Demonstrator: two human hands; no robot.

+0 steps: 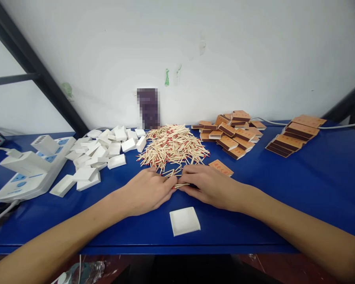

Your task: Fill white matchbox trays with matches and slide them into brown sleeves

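Observation:
My right hand [210, 185] is closed on a few wooden matches [182, 185], which stick out between its thumb and fingers. The fingertips of my left hand [152, 188] meet the red-headed ends of those same matches, curled and pressed together. Part of its grip is hidden behind the hand. Just beyond the fingers lies a large heap of red-tipped matches [176, 144], with a few loose ones at its near edge. A white matchbox tray [185, 221] lies open side up in front of my hands, with no matches visible inside. Beside my right hand rests an orange matchbox sleeve [221, 167].
White matchbox trays [91, 152] are piled at the left, near a power strip [32, 173] with plugged-in chargers. Orange matchbox sleeves [236, 132] form a heap at the back right, with stacked matchboxes [296, 134] farther right. A blurred dark rectangle [148, 108] stands against the wall.

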